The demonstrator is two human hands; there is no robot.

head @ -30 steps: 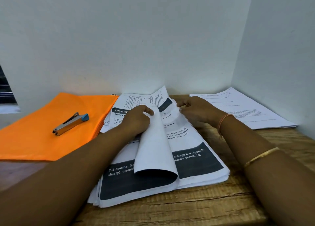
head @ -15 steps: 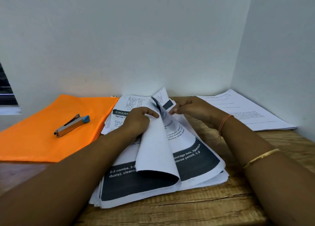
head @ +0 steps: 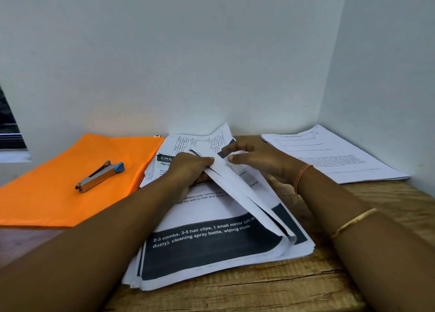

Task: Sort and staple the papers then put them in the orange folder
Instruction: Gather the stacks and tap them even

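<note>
Wooden table point(head: 259, 288) set into a corner of plain white walls, sliver of window point(head: 9, 133) at far left. At centre, a thick paper stack point(head: 211, 253), top page printed with a dark band and white lettering. Above it, raised sheets point(head: 247, 198) — standing up off the stack's right side in a tilted ridge from the near right corner toward the far edge. Gripping that ridge at its far end with the left hand point(head: 190, 168): fingers curled over the fold, knuckles up. Just to the right, at the same far end, the right hand point(head: 259, 161), thumb and forefinger closed narrowly on a dark sheet corner point(head: 227, 153). Both grips at the far end of the stack — bulk of the paper lying nearer than the hands, between the forearms. Left of the stack and against it, the orange folder point(head: 58, 194), flat, with the stapler point(head: 98, 176) lying on top, well apart from either hand. Off to the right by the wall, a second paper pile point(head: 341, 158), apart from the right hand. Orange thread point(head: 302, 175) at the right wrist, gold bangle point(head: 353, 222) farther up the arm.
</note>
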